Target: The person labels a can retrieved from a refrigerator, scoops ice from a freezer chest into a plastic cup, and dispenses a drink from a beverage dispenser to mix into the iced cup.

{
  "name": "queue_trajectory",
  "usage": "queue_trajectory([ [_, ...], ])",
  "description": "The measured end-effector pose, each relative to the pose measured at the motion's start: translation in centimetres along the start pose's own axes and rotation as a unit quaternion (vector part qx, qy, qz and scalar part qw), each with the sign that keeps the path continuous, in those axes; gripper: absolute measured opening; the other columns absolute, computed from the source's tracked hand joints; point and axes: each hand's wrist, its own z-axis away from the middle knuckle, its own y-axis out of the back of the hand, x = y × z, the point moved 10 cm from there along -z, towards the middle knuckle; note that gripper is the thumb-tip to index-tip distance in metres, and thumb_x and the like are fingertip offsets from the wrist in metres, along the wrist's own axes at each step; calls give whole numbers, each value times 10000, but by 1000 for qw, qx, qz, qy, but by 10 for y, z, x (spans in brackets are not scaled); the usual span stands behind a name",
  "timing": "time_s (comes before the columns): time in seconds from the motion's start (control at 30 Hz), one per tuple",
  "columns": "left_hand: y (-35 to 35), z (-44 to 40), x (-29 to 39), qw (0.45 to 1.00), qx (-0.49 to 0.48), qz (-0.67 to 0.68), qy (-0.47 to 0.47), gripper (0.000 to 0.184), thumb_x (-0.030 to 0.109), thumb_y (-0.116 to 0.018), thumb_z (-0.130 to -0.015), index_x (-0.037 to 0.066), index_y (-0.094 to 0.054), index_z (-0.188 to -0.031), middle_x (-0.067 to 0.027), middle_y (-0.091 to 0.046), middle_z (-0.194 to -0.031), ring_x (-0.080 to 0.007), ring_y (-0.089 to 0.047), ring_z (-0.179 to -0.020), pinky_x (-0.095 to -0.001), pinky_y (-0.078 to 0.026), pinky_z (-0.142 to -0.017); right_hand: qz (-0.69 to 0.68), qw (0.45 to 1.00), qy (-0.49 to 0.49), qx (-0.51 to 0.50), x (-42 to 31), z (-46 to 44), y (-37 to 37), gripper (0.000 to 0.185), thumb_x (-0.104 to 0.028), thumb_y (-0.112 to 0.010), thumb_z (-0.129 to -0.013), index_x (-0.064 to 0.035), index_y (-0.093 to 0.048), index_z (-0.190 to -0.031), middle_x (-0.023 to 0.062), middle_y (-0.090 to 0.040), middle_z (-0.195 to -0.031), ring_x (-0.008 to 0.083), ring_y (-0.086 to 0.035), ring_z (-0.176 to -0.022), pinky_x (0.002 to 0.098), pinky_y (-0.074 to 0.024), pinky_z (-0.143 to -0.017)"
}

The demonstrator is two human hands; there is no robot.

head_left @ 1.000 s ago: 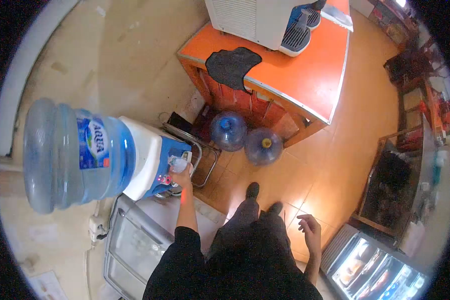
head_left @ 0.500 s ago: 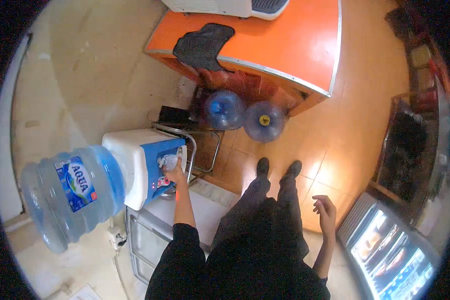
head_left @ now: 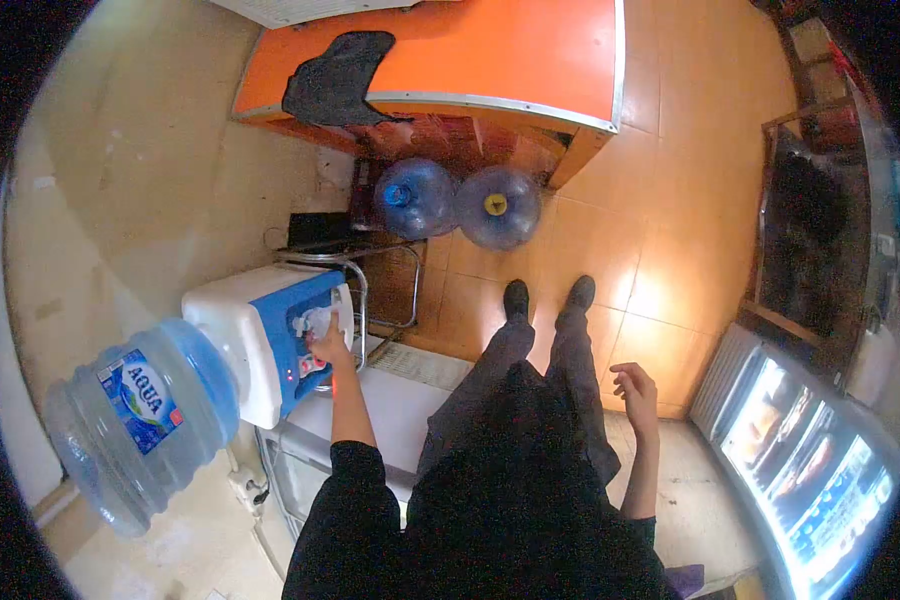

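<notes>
My left hand (head_left: 332,343) is closed round a clear plastic cup (head_left: 316,322) at the front of a white and blue water dispenser (head_left: 260,340). The cup sits within the dispenser's recess, near its red taps. A large bottle labelled AQUA (head_left: 140,420) is mounted on the dispenser. My right hand (head_left: 636,390) hangs at my right side over the floor, fingers loosely curled and apart, with nothing in it.
An orange counter (head_left: 510,50) bears a dark cloth (head_left: 340,78) and a white machine. Two round water bottles (head_left: 415,200) stand below it. A metal-framed chair (head_left: 410,285) is behind the dispenser. At right stands a lit display fridge (head_left: 810,450).
The view has shifted, and the counter now lies higher and farther left in it. My left hand stays at the dispenser with the cup. My right hand remains at my side.
</notes>
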Motion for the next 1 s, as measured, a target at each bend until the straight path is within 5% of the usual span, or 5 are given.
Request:
queue_trajectory([
  [0.23,2,-8,-2,987,18,-154,-27,790,201,-945,-468,-79,-535,-1082,-189,-623,-1083,-308,-647,-827,-385,-607,-556,-9,1000,-6,11,10,-1,4,156,-106,-523,-944,-36,-658,-981,53,-606,-770,108,-554,-663,245,-471,-609],
  [0.3,4,-11,-7,991,27,-116,-55,863,434,-937,-425,-76,-606,-1037,-191,-672,-978,-319,-644,-849,-430,-522,-773,-1,1000,-17,10,12,0,4,156,-104,-523,-943,-32,-659,-974,53,-605,-768,108,-553,-660,245,-473,-610],
  [0.5,4,9,30,955,51,-288,-39,902,359,-950,-420,-81,-561,-1105,-199,-650,-1028,-298,-642,-846,-418,-564,-702,4,1000,-18,13,28,-7,5,163,-86,-514,-933,-32,-663,-973,57,-613,-772,113,-569,-669,250,-482,-599],
  [0.73,2,16,28,983,38,-176,24,902,295,-948,-434,-87,-515,-1127,-195,-612,-1065,-295,-636,-841,-349,-605,-595,9,1000,-10,13,38,-18,7,166,-84,-513,-928,-19,-663,-959,60,-645,-822,122,-590,-701,259,-500,-608],
  [1.0,4,-8,-11,998,39,-45,-1,852,229,-945,-447,-32,-512,-1132,-170,-604,-1072,-317,-589,-880,-485,-583,-779,6,1000,-12,16,29,-40,10,179,-96,-512,-923,-10,-665,-953,64,-663,-850,124,-596,-709,257,-501,-610],
])
